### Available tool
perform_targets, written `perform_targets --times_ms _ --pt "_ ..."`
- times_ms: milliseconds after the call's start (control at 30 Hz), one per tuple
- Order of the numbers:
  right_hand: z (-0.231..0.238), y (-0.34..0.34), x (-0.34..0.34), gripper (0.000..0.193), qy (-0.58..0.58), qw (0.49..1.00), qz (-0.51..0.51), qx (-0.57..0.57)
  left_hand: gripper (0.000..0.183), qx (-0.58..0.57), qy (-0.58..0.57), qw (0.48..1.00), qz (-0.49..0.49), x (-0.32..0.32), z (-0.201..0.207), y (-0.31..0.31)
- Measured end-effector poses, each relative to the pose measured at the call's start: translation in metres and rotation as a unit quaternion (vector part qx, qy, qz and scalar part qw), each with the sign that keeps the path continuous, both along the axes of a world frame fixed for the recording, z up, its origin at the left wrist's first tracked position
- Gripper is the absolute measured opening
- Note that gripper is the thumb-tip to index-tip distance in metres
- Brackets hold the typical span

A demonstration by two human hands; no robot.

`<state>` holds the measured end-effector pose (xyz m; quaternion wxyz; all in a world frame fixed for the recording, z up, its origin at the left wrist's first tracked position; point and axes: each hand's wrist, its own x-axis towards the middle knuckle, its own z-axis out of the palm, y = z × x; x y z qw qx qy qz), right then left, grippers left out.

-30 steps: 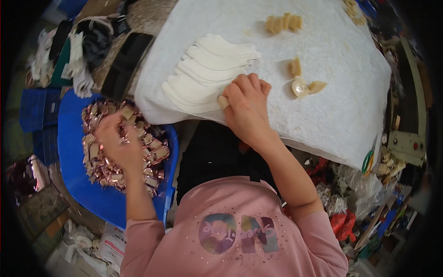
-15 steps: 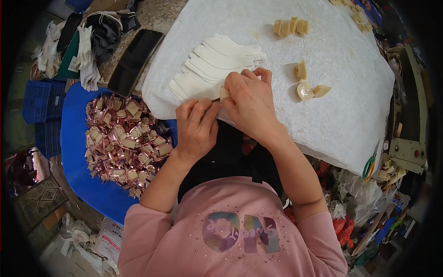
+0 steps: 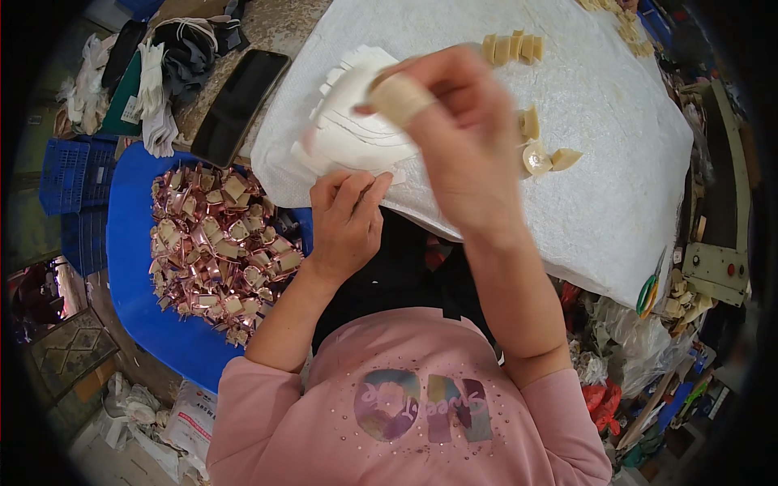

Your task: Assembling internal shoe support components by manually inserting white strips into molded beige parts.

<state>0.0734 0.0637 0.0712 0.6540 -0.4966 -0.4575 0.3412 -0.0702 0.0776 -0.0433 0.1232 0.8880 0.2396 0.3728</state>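
Overlapping white sheet pieces with notched edges lie fanned out on the white-covered work surface. At their near edge, my left hand is closed, its fingertips pinching a small white end of a piece. My right hand is raised above the right side of the fan, smeared by motion, with its fingers bent toward the thumb. A tan wrap covers part of that thumb. Whether anything is between the right fingertips is too blurred to make out. Part of the fan is hidden behind this hand.
A blue tub at the left holds many shiny pink pieces with tan parts. A dark phone lies beyond it. Tan blocks, a small round cup and scissors with green-orange handles are on the right.
My right hand has lifted from the near edge of the white pieces, up and over them. The pieces look shifted. My left hand has stayed almost in place.
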Motion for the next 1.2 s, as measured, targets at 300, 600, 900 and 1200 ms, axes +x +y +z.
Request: perform_targets --times_ms 300,600,900,1200 --pt "-0.027 -0.068 0.050 0.019 0.153 0.988 0.011 0.012 0.035 -0.024 0.021 0.999 -0.027 0.001 0.059 -0.006" --pt "-0.056 -0.126 0.072 0.013 -0.011 0.991 -0.091 -0.096 0.039 -0.716 -0.266 0.632 -0.130 0.044 0.049 -0.034" --pt "-0.098 -0.134 0.153 0.028 -0.520 0.723 -0.415 -0.188 0.042 -0.736 -0.262 0.599 -0.172 0.068 0.053 -0.039" --pt "-0.072 -0.146 0.116 0.030 -0.108 0.880 -0.441 -0.139 0.043 -0.734 -0.260 0.599 -0.186 0.054 0.048 -0.036"
